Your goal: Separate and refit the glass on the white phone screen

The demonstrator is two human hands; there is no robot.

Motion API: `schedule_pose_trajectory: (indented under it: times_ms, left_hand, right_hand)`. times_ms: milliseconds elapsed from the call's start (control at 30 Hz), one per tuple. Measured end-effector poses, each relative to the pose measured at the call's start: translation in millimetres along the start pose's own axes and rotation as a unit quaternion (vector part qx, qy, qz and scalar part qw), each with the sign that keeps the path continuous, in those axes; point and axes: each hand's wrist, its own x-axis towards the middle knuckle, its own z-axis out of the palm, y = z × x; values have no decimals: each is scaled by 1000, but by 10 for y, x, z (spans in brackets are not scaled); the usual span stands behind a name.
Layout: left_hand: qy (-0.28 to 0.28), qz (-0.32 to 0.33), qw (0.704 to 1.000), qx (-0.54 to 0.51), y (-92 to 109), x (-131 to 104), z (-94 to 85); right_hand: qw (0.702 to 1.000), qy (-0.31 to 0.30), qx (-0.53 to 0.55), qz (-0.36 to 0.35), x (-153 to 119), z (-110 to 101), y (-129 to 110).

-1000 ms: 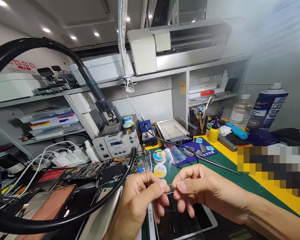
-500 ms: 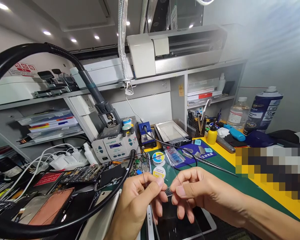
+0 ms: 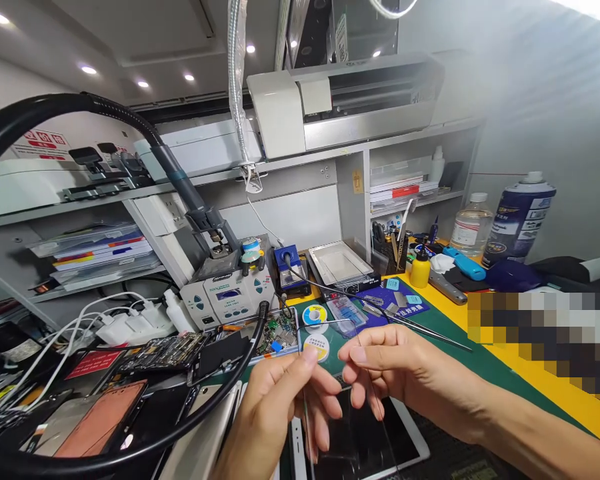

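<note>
My left hand [image 3: 280, 407] pinches one long edge of a thin, clear glass sheet [image 3: 330, 341] between thumb and fingers. On the opposite edge, my right hand [image 3: 390, 360] grips the same sheet. The glass is tilted, and the mat shows through it. Below it lies a white-framed tablet [image 3: 404, 433] with a dark screen, partly behind my hands. Just beyond the sheet's top edge are a round tin with a blue and yellow label [image 3: 314, 315] and a whitish round label [image 3: 316, 348].
A soldering station [image 3: 227, 297] stands behind, with circuit boards [image 3: 280, 330] before it. A black flexible hose [image 3: 180, 437] curves across the left side over phones. Tweezers [image 3: 430, 331], a yellow bottle [image 3: 420, 270] and a spray can [image 3: 523, 220] are at the right.
The glass sheet has turned slightly, its top edge shifting right. My left hand has dropped a little and its fingers have spread; my right hand has risen slightly. The view has shifted a bit.
</note>
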Motion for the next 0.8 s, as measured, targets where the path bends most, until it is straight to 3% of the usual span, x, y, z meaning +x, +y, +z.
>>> schedule_pose_trajectory:
  times_ms: [167, 400, 633, 700, 800]
  left_hand:
    - [25, 17, 999, -14, 22, -15, -18]
    - [13, 28, 999, -34, 21, 2, -42]
    - [146, 108, 983, 25, 12, 14, -46]
    - [130, 105, 986, 14, 26, 4, -50]
    - [53, 82, 995, -2, 41, -10, -54]
  right_hand:
    - [1000, 13, 3, 1, 3, 8, -24]
    - [999, 27, 21, 2, 24, -39, 7]
    - [999, -33, -2, 21, 3, 2, 12]
    - [999, -31, -7, 30, -1, 12, 6]
    - [1000, -14, -4, 19, 5, 11, -11]
